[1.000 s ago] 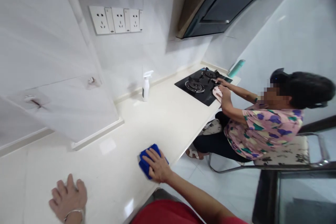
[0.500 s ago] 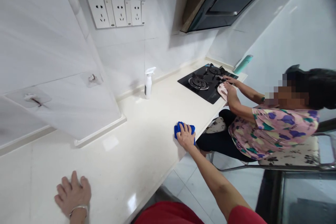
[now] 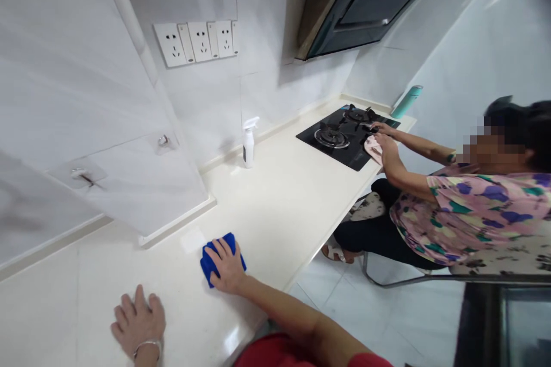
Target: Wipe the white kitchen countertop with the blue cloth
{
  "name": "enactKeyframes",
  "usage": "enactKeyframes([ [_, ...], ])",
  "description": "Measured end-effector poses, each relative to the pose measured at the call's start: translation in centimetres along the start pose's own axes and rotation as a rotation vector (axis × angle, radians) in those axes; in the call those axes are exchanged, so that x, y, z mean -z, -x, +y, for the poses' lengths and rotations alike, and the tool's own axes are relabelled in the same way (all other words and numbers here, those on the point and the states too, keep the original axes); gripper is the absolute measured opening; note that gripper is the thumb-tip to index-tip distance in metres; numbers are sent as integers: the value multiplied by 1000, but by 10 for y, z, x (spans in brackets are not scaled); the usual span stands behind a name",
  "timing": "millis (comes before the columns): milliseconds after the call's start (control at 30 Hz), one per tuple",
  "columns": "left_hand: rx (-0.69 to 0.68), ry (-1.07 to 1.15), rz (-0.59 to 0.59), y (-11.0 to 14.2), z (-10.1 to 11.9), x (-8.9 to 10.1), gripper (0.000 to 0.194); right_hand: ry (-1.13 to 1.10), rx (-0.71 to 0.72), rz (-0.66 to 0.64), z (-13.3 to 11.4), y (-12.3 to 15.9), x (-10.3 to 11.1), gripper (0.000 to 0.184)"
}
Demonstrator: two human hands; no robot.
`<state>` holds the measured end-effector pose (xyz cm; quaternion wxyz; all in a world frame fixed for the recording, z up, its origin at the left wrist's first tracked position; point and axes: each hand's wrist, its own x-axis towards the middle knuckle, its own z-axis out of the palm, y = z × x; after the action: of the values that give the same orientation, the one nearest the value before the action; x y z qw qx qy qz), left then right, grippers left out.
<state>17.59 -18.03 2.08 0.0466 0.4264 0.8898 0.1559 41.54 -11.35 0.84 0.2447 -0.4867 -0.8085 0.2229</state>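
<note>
My right hand (image 3: 229, 268) presses a folded blue cloth (image 3: 214, 258) flat onto the cream countertop (image 3: 279, 195), fingers laid over it. My left hand (image 3: 138, 321) lies palm down on the counter near its front edge, fingers spread, holding nothing; a thin bracelet circles its wrist. A white spray bottle (image 3: 248, 142) stands upright against the back wall, well beyond the cloth.
A seated person in a flowered shirt (image 3: 469, 212) rubs a black gas hob (image 3: 346, 135) with a pink cloth (image 3: 372, 147). A teal bottle (image 3: 406, 101) stands in the far corner. Wall sockets (image 3: 197, 43), a range hood (image 3: 370, 0) and a white pipe (image 3: 142, 51) are above.
My right hand has slid the blue cloth back left along the counter from near the edge by the hob. My left hand has stayed put.
</note>
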Motion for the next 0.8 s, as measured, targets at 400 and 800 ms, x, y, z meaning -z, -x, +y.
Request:
enactKeyframes([
  [400, -225, 126, -25, -5, 12, -15, 71, -151, -101, 453, 142, 98, 70, 42],
  [800, -863, 86, 17, 76, 131, -73, 78, 90, -97, 377, 129, 103, 74, 52],
])
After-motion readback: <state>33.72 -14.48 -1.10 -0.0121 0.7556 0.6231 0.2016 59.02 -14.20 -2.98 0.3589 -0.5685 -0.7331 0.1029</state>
